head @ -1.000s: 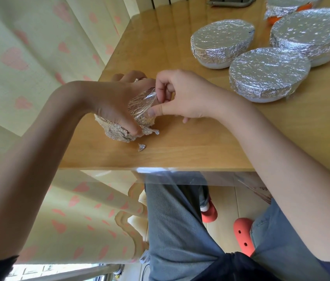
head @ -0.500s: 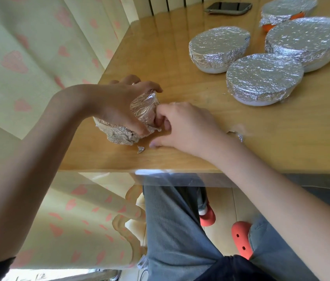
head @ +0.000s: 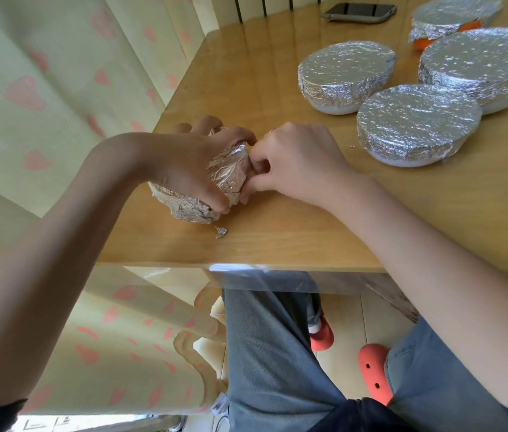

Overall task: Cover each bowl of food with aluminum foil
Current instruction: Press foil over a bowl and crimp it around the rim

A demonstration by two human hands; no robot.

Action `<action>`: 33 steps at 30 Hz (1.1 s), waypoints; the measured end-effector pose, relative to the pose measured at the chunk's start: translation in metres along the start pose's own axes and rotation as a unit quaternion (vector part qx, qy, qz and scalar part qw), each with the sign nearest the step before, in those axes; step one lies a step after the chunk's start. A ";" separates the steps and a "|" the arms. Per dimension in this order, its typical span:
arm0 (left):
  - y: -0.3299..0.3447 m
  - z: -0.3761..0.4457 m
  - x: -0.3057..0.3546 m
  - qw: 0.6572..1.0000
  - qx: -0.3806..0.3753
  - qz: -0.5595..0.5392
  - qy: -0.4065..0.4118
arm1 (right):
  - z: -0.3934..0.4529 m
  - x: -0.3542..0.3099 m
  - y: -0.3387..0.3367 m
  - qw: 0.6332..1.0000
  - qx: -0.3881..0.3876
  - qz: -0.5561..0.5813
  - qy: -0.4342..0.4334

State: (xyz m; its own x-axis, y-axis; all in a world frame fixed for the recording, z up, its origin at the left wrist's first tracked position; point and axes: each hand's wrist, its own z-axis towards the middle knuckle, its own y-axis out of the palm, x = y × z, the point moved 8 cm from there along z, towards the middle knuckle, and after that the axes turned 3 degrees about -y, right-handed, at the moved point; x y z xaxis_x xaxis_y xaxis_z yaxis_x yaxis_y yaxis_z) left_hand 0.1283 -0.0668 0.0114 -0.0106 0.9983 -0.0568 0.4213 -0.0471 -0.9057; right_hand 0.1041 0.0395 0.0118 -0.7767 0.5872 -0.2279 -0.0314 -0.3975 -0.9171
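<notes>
Your left hand (head: 196,169) is clamped over a small foil-wrapped bowl (head: 224,179) near the left front corner of the bench (head: 277,244), fingers curled round it, so that grip is closed on the bowl. Your right hand (head: 293,160) sits just beside it, thumb and fingertips pinching the foil edge on the bowl's right side, so that grip is closed on the foil.

This looks like the last bowl: four covered bowls (head: 417,126) stand well apart at the right rear, their foil tight over the rims.

To finish this step well, hold the bowl level and steady with your left hand while your right folds the loose edge down and presses it flat under the rim. Work round the rim in short pinches instead of one big crush; the foil here is already heavily crumpled and would probably tear if pulled. A torn scrap of foil (head: 221,232) lies just in front of the bowl, so ease off rather than tug.
</notes>
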 end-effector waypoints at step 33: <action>-0.001 0.000 -0.002 0.999 -0.038 0.014 0.026 | -0.038 -0.015 0.020 0.983 0.092 0.107 0.115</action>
State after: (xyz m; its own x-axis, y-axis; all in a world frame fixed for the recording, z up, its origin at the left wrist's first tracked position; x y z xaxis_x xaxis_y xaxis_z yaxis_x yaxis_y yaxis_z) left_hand 0.1281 -0.0689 0.0129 0.0477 0.9972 -0.0584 0.4891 -0.0743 -0.8691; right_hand 0.1395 0.0495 -0.0154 -0.6151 0.6127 -0.4962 -0.0137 -0.6376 -0.7703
